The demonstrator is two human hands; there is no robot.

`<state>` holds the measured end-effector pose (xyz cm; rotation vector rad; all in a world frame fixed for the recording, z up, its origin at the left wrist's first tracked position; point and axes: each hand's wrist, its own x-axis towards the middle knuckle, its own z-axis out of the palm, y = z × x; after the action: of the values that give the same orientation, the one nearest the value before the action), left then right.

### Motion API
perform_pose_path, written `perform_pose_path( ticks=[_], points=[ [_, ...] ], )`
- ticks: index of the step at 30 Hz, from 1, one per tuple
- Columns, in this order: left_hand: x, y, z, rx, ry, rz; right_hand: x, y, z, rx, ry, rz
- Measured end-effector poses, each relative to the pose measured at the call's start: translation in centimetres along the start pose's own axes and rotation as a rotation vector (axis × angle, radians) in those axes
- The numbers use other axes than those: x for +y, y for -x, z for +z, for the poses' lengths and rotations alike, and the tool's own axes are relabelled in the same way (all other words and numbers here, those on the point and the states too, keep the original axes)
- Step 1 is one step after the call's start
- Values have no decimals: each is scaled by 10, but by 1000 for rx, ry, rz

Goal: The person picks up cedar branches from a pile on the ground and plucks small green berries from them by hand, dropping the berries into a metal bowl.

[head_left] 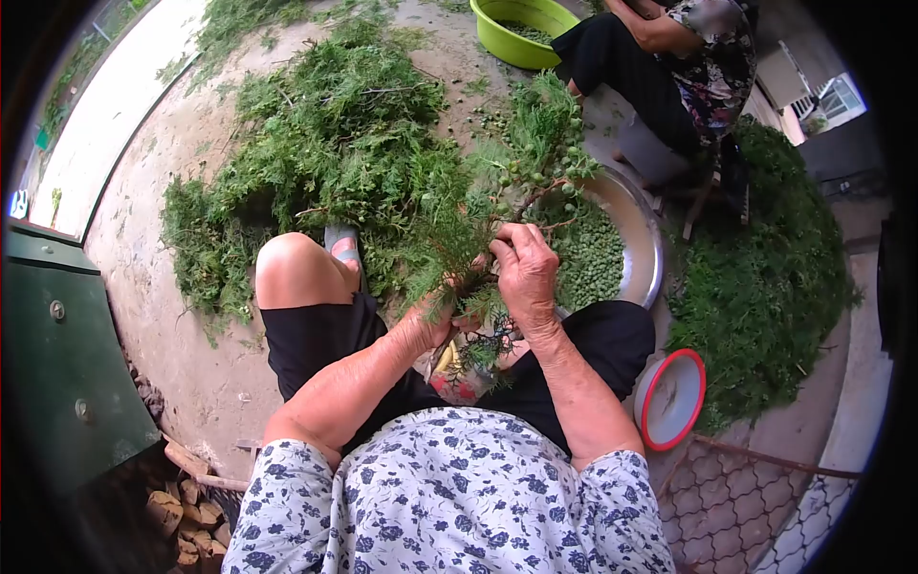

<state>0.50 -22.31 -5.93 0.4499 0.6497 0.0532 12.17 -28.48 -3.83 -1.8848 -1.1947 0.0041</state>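
Forearms bent inward over my lap, both hands meet between my knees. My left hand (430,325) is closed around the lower stem of a leafy branch (521,158), holding it up and tilted away from me. My right hand (526,273) sits just above it, wrist cocked, fingers curled and pinching into the foliage. The branch, with green berries near its tip, leans over the metal basin (655,253) of loose berries on the ground.
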Motion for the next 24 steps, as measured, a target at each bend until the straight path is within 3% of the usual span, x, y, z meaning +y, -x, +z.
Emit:
perform_pose_path(
  ticks=[3, 6, 10, 12, 15, 16, 17, 20, 24],
  points=[
    [-2, -6, -9, -116, 7, 9, 3, -1, -4, 30, -165, 67],
    [-8, -12, -13, -164, -5, 37, 4, 2, -8, -32, -536, 504],
    [-11, -13, -16, -194, 10, 6, 11, 5, -7, -32, -740, 603],
    [-15, -17, -20, -118, -20, 52, 14, 5, -10, -111, -1132, 709],
    [-5, -19, -16, -109, 7, 57, -15, 4, -12, -43, -1082, 638],
    [3, -16, -9, 54, 51, 16, -16, 0, -18, 12, -1095, 611],
    [5, -13, -8, 55, 50, 17, -12, -4, -26, 71, -1125, 569],
    [9, -11, -20, -207, 170, 39, 30, -12, -54, 228, -859, 519],
    [5, -16, -30, -273, 203, 69, 96, -6, -100, 381, -379, 589]
  ],
)
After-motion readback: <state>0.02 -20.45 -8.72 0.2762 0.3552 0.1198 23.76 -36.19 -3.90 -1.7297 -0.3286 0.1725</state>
